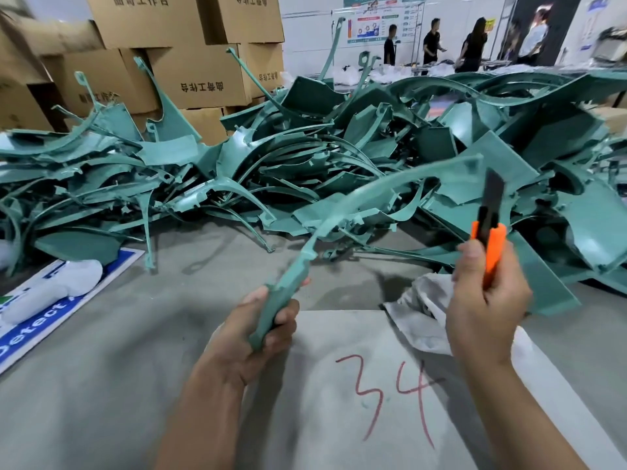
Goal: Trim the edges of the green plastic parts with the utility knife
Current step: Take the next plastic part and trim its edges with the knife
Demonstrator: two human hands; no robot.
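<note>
While held up off the grey surface (135,351), these are the things that matter now:

Strip: a long, curved green plastic strip (356,201) rises from its lower end at 6 o'clock toward 1 o'clock, its far end blurred and hanging over the pile.
Left hand: the left hand (258,334) grips the strip's lower end, fingers (283,320) and thumb curled tightly round it.
Right hand: the right hand (485,310) at 4 o'clock holds the orange knife (492,245) upright, fingers closed round its handle, thumb against the side, dark blade pushed out and pointing up.
Gap: blade and strip are near but apart; no cut is under way.
Pile: a heap of green parts (305,157) runs from 9 o'clock to 3 o'clock, with cardboard boxes (190,62) behind at 11 o'clock.
Handling: the strip looks light and thin, probably springy, so the free end may whip or bend away from the blade.
Hold: I would grip close to the edge being trimmed, not at the far tip, with the holding fingers behind the blade's path.
Other: a sheet marked 34 (390,395) lies at 6 o'clock.
</note>
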